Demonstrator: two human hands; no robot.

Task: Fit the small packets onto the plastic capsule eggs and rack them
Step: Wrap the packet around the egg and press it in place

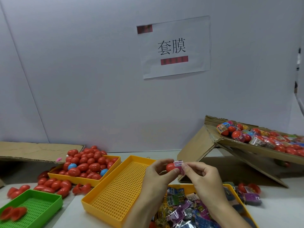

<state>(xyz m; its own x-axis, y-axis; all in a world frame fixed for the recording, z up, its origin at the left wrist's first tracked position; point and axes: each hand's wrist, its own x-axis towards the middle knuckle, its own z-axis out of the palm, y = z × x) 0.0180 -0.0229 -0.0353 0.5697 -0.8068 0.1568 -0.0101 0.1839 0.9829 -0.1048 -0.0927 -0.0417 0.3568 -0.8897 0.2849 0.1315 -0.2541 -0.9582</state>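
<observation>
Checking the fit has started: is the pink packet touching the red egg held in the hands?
Touching. In the head view the pink packet overlaps the end of the red egg, pinched by the right hand while the left hand grips the egg.

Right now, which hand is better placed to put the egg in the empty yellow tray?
Probably the left. The left hand grips the egg itself and is nearer the tray. The right hand only pinches the packet at the egg's end.
</observation>
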